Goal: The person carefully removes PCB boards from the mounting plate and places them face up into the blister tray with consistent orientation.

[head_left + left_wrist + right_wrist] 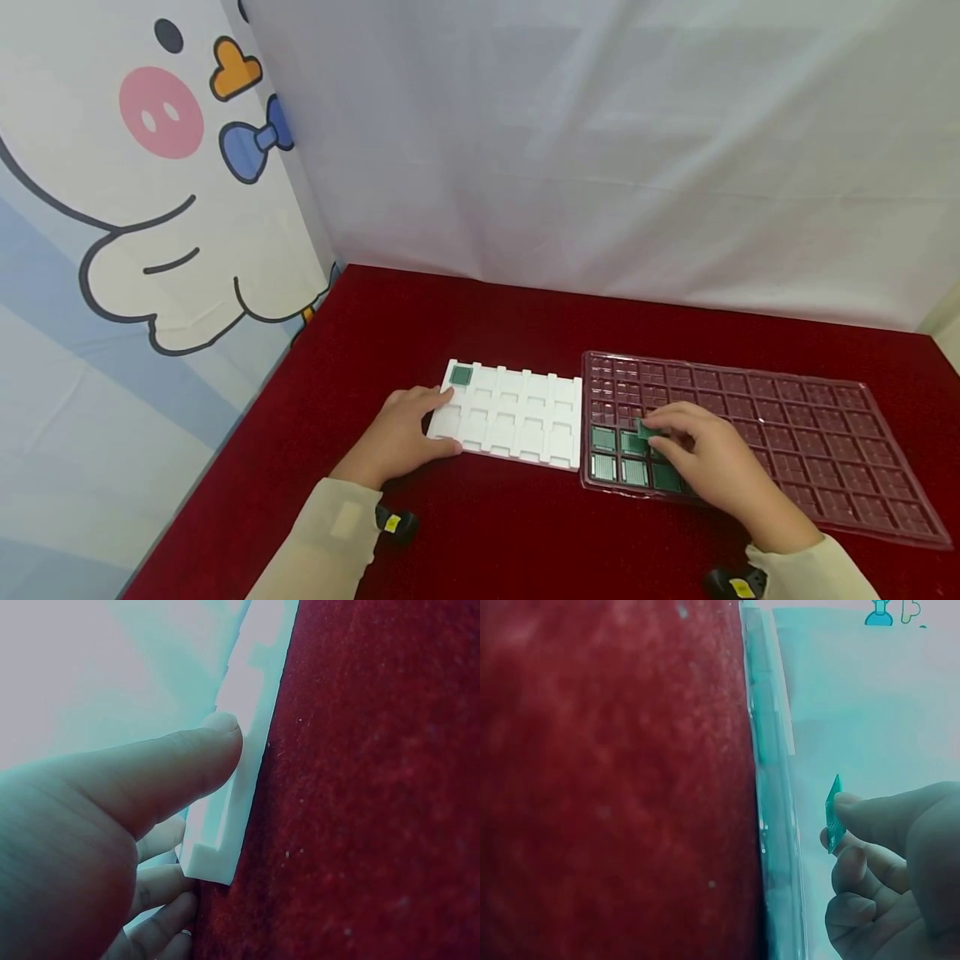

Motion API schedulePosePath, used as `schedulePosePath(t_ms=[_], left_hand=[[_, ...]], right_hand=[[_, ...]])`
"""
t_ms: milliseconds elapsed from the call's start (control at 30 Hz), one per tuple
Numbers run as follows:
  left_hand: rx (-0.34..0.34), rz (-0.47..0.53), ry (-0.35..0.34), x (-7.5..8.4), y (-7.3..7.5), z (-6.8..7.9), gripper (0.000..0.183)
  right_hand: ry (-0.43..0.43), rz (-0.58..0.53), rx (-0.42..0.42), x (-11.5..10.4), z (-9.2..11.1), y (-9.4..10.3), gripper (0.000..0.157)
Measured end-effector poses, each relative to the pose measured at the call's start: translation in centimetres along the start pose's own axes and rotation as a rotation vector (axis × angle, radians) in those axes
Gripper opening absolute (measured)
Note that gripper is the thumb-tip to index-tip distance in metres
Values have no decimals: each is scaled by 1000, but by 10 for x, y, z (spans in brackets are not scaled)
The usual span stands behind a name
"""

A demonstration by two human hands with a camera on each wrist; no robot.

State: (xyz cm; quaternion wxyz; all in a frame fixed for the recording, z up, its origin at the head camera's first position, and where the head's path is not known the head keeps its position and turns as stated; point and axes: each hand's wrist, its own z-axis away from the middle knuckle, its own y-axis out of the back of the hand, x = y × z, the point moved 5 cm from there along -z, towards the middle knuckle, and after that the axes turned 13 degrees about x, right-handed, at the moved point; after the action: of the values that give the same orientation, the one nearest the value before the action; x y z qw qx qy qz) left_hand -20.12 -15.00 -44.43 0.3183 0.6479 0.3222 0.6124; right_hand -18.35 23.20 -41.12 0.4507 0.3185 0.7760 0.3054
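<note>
My right hand [708, 450] pinches a small thin green square chip [834, 815] between thumb and fingertips, above the clear plastic tray [817, 417]. Green chips [634, 472] lie in several of that tray's near-left pockets, partly hidden by the hand. To its left is a white tray [517, 417] with two rows of recesses. One green chip [461, 376] sits in its far-left recess. My left hand [405, 433] holds the left end of the white tray, thumb on the near corner and fingers along the left side, as the left wrist view also shows.
Both trays lie flat on a red cloth-covered table [510, 533], their neighbouring ends close together. A white curtain [600, 150] hangs behind the table. At the left stands a printed cartoon panel [150, 217].
</note>
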Motion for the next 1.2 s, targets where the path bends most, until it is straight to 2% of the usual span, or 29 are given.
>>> schedulePosePath(t_ms=[767, 1200], left_hand=[[-4, 9, 1, 0, 0, 1, 79], [-6, 7, 5, -2, -1, 0, 79]], right_hand=[[-47, 13, -1, 18, 10, 13, 22], [-24, 38, 18, 28, 15, 18, 23]])
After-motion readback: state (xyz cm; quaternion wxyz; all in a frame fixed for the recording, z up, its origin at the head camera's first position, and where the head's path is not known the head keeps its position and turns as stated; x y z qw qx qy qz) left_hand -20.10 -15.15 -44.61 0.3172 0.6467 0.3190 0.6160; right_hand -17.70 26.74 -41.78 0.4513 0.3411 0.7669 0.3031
